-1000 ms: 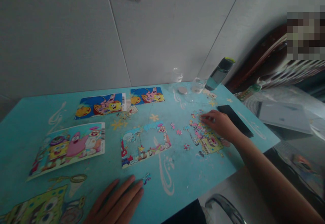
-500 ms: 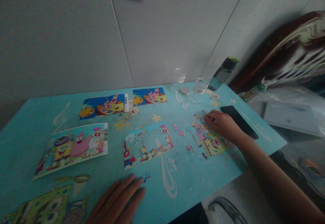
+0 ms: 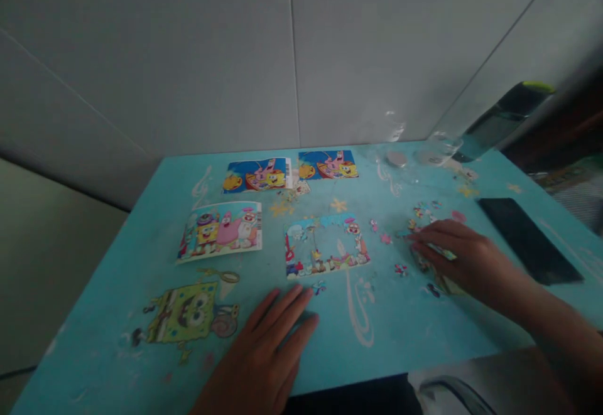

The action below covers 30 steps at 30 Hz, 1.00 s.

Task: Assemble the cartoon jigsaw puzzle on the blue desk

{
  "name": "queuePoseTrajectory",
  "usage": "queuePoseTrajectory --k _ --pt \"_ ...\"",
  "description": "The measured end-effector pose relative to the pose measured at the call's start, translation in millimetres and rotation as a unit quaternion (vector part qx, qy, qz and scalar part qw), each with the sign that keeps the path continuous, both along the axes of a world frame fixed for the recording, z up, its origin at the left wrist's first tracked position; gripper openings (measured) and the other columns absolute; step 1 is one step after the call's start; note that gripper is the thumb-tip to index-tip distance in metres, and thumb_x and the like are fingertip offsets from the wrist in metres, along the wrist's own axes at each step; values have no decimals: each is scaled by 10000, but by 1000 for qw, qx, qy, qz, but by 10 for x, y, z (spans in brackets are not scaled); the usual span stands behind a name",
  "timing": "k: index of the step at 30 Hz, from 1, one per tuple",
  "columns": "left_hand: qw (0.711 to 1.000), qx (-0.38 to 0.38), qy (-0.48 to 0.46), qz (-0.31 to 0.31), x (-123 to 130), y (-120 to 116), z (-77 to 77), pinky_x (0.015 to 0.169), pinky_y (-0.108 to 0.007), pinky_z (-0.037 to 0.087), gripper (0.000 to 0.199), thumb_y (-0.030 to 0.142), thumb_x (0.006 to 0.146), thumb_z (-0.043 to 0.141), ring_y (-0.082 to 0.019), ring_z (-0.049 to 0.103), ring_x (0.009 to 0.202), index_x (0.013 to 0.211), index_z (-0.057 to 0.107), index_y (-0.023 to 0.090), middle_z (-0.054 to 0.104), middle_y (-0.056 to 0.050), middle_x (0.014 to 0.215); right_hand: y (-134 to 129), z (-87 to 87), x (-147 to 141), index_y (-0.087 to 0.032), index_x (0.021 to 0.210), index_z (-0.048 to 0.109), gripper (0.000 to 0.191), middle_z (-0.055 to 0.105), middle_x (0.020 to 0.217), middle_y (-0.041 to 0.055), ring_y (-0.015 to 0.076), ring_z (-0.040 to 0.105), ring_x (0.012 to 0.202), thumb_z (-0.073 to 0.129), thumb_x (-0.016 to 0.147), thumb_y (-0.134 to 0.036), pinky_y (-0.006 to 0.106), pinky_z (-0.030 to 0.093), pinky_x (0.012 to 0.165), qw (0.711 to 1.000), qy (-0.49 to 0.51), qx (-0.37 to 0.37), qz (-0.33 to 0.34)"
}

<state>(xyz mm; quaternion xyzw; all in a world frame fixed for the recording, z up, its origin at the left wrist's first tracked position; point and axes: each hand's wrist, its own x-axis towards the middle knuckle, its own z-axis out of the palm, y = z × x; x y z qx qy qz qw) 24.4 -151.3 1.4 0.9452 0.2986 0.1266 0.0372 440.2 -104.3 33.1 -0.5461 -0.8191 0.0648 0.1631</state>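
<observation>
A: First entry?
B: Puzzle [image 3: 313,268], one, part-built: a border of joined pieces around an open middle, flat on the bench [image 3: 157,233], near its centre.
A: Loose stock?
B: Pile [image 3: 419,211] of pieces, right of the puzzle, partly hidden by a hand. Strays [image 3: 385,238], several, lying between pile and puzzle. Single piece [image 3: 319,287], blue, just below the puzzle.
A: Hands?
B: Right hand [image 3: 464,261], over the pile: grip narrow, fingertips drawn together beside a blue bit; whether they hold it, cannot tell. Left hand [image 3: 268,352], palm down on the bench, fingers spread a little, grip wide and holding nothing visible; fingertips at the single piece, touching or just beside, cannot tell.
A: Surroundings?
B: Card [image 3: 220,231], bar-coded, left of the puzzle. Blue card [image 3: 257,175], bar-coded, behind that. Blue picture [image 3: 328,165], same design, to its right. Black slab [image 3: 530,239], flat, right of the pile. Disc [image 3: 396,159], grey, far side. Clear cup [image 3: 436,151], right of the disc. Bottle [image 3: 497,123], dark, yellow-green top, beside the cup.
</observation>
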Motion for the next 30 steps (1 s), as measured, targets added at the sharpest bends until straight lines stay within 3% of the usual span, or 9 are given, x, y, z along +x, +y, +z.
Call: queuePoseTrajectory --k 7,12,21,30 --pt "999 -19 -27 21 -5 -39 17 1137 -542 499 483 82 926 487 -303 358 1495 1400 566 135 440 -142 1569 6 294 -983 -258 1107 742 209 727 993 74 230 672 904 555 1017 -279 397 536 830 990 13 -40 132" --pt "998 -10 -52 27 24 -34 32 1132 -535 506 421 112 953 493 -293 410 1466 1359 600 143 510 -144 1512 3 201 -1450 -215 1007 730 156 721 923 68 221 660 879 578 998 -183 395 512 840 981 -11 -53 188" --pt "997 -19 -62 30 44 -16 63 1139 -515 498 366 144 972 507 -296 457 1431 1319 623 129 563 -154 1457 5 42 -1598 -216 1041 714 149 696 942 61 228 637 905 579 998 -172 416 513 872 978 -30 -94 182" --pt "996 -37 -70 38 48 -17 62 1182 -492 449 350 159 976 517 -279 465 1422 1308 626 146 569 -134 1455 -3 2 -1585 -210 978 678 110 675 922 63 225 632 891 574 1008 -229 415 521 855 977 39 -132 162"
